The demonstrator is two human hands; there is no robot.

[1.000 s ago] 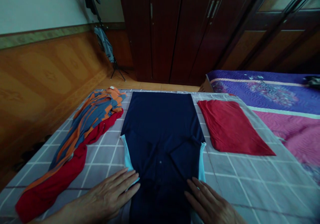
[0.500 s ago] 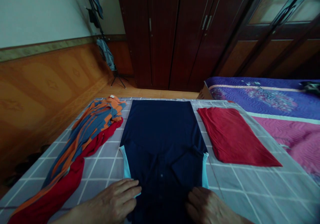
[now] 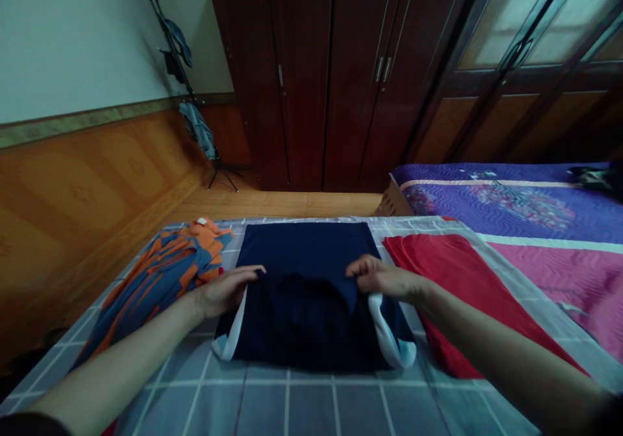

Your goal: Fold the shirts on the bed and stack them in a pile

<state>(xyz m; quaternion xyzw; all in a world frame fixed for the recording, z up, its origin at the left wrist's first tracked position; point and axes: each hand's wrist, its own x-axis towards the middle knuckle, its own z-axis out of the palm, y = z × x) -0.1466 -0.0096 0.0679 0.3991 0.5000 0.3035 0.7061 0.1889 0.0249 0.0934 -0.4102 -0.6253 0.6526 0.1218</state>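
Observation:
A navy shirt [image 3: 311,322] with light blue side strips lies in the middle of the bed, its near part folded back over the far part. My left hand [image 3: 233,288] pinches the left corner of the raised fold between thumb and fingers. At the right corner of that fold, my right hand [image 3: 377,275] has its fingers closed on the cloth. Between the hands the fabric sags a little, in dark shadow. To the right lies a folded red garment [image 3: 448,280], partly behind my right forearm. An orange and blue striped garment [image 3: 170,270] is heaped at the left.
Grey checked cloth [image 3: 311,403] covers the surface I work on. A second bed with a purple and pink quilt [image 3: 535,202] stands at the right. Dark wardrobes [image 3: 302,79] line the far wall, and a coat stand [image 3: 187,85] occupies the far left corner.
Both hands have moved away from me, carrying the shirt's near part up and over its far part. The view has tilted slightly upward.

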